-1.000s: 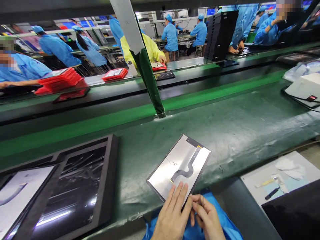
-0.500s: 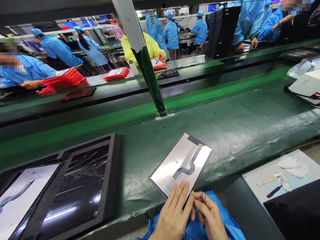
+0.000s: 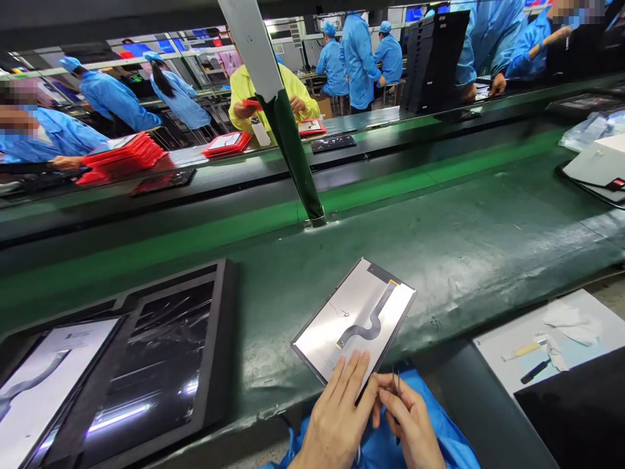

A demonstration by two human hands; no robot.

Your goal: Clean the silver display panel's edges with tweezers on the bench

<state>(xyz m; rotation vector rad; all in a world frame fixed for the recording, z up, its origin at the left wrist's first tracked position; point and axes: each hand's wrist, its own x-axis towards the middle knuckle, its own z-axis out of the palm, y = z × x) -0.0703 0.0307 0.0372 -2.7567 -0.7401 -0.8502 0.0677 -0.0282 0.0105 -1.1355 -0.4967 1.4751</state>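
Observation:
A display panel (image 3: 332,319) with a silvery back lies slanted near the front edge of the green bench. A grey flex cable (image 3: 374,326) winds across its back, and a dark strip crosses its far end. My left hand (image 3: 336,410) rests on the panel's near end with its fingers stretched out flat. Close beside it, at the panel's near right edge, my right hand (image 3: 410,417) is closed around thin, dark tweezers (image 3: 398,376). Their working tips, and the panel corner beneath my hands, are hidden.
A black foam tray (image 3: 222,339) with glossy screens stands left, another panel (image 3: 58,358) lying over it. A slanted post (image 3: 293,143) rises from the bench (image 3: 469,234). At right, a white board (image 3: 508,365) bears tools and wipes. Co-workers sit across the line.
My hands and the panel stay almost still. Across the line, the person in yellow has raised a red piece, dark items have shifted right, and a standing person in blue has appeared.

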